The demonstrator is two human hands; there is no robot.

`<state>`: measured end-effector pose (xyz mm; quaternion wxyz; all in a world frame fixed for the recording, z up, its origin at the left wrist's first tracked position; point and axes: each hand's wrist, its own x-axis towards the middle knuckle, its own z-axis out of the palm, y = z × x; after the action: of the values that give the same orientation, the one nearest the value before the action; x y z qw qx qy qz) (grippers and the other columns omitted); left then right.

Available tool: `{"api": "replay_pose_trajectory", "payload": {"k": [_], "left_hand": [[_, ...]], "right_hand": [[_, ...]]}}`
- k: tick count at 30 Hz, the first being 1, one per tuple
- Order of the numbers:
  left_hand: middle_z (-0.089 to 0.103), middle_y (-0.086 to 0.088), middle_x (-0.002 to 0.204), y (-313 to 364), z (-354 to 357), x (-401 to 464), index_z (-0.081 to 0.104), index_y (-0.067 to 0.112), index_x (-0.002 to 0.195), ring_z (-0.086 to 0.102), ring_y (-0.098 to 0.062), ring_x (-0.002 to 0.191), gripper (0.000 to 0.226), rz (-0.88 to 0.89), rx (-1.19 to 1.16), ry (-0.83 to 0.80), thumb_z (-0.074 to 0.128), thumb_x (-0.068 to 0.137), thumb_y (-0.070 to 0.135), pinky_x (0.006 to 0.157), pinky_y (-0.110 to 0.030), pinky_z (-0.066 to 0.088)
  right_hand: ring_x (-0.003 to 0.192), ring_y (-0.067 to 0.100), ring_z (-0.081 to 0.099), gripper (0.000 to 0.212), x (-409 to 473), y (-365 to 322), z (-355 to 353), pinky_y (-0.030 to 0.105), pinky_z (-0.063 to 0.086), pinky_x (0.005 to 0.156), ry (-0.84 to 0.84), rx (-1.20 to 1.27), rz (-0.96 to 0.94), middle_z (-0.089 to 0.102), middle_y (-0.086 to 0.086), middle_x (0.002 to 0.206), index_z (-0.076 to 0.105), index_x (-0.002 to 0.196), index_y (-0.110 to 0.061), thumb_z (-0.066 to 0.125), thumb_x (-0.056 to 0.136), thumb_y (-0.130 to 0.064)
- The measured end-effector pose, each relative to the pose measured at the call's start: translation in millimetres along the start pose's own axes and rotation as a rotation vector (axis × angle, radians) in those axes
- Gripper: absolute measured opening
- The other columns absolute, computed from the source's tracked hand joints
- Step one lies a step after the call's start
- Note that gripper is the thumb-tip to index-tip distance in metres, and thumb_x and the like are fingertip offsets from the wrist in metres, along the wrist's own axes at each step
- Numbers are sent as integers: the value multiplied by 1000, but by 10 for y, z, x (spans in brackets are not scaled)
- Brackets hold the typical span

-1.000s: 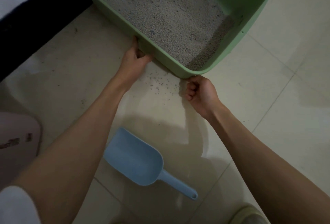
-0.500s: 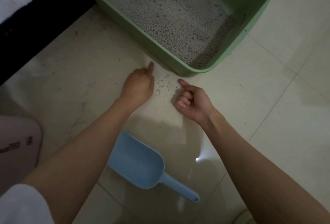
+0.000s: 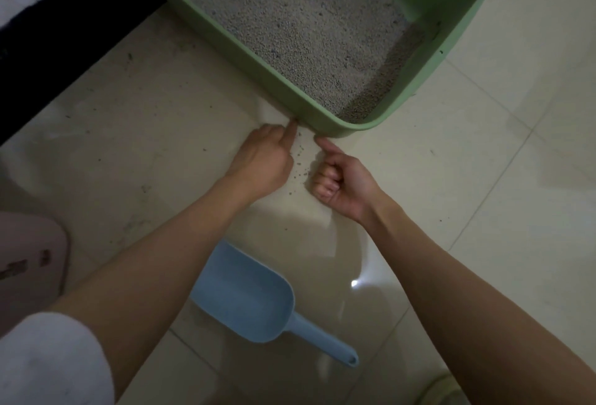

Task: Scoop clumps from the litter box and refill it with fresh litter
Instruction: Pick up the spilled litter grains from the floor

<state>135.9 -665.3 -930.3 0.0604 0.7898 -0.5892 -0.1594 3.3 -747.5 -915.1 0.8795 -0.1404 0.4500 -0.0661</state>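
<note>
both hands off the green litter box [image 3: 325, 125] now, left hand [image 3: 264, 159] and right hand [image 3: 342, 183] curled, forefingers out by spilled grains [image 3: 298, 164], blue scoop [image 3: 254, 303] behind wrists

Both your forearms reach forward and converge toward the middle of the scene, bare from the elbow down, with a white sleeve [image 3: 48, 359] bunched at your left upper arm. Your left hand [image 3: 263, 159] lies palm down, its forefinger stretched toward the far side and the other fingers tucked under. Your right hand [image 3: 343, 180] sits just to its right, close but apart, fingers curled into a loose fist that holds nothing, thumb pointing out to the far left
</note>
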Motion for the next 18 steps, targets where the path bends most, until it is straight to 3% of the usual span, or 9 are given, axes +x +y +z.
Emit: {"api": "replay_pose_trajectory", "payload": {"k": [4,8,10,12,18], "left_hand": [[61,-23,98,-24,84,-229,47,-7,130,57,-38,89,60,142,-107,37,27,81,20,83,-41,48],[56,-28,95,-194,6,-264,39,-10,134,52,-41,88,59,-133,-140,150,27,84,19,79,-44,43],[53,-31,104,-279,-52,-203,31,-10,139,48,-44,94,60,-295,-94,130,29,85,17,81,-45,39],[51,-32,111,-282,-66,-141,28,-9,140,47,-44,98,61,-346,-44,85,31,85,17,83,-45,37],[58,-24,100,35,86,-362,43,-7,133,55,-38,91,62,-113,-1,45,29,80,22,80,-41,45]], "right_hand": [[28,7,19,36,-2,-12,-38,15,16,38,-24,-167,54,21,-6,38,56,105,-13,25,91,1],[30,8,20,39,3,-50,-119,17,14,41,-46,-27,27,22,-5,39,53,112,-16,26,89,2],[30,8,20,41,34,-50,-82,17,15,40,-63,-11,24,21,-5,39,53,113,-18,27,89,2],[29,8,20,41,71,-40,-22,17,15,40,-63,-22,30,21,-5,38,53,112,-20,27,89,2],[29,7,20,37,-8,40,-45,16,16,39,-82,-225,132,21,-6,38,54,109,-16,27,91,0]]}}
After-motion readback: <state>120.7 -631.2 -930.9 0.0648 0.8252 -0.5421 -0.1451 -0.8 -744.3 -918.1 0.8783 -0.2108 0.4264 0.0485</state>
